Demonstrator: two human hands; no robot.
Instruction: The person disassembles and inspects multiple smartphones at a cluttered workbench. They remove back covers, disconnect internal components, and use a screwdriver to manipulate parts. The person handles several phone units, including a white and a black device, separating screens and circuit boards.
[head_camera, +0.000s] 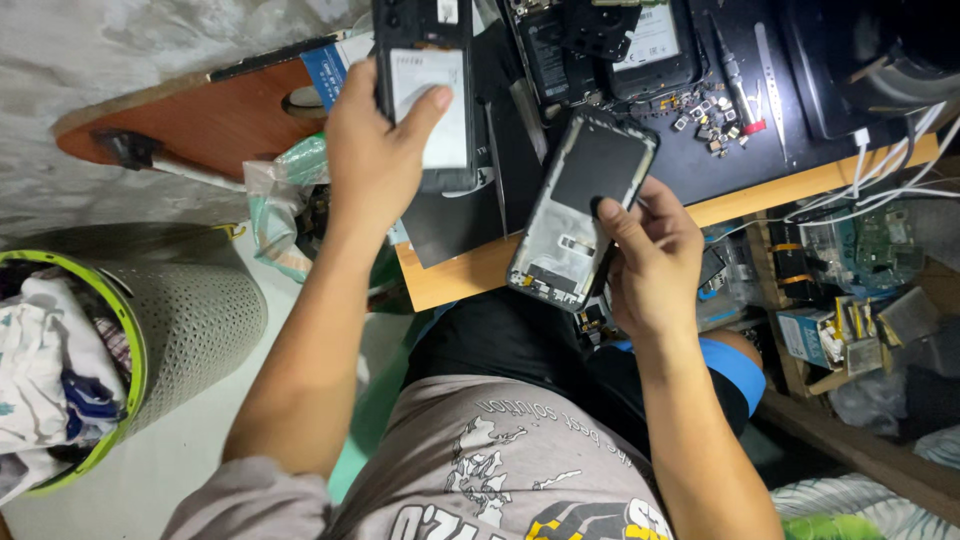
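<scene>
My left hand grips an opened black phone body with a white battery showing, thumb pressed on the battery. It is held above the left end of the wooden workbench. My right hand holds a black phone screen frame, tilted, thumb resting on its inner face near the right edge. Both pieces are lifted off the bench, apart from each other.
A black mat on the bench carries another opened phone, small loose parts, tweezers and a screwdriver. White cables hang at right. A lime-rimmed laundry basket stands left; parts boxes lie under the bench.
</scene>
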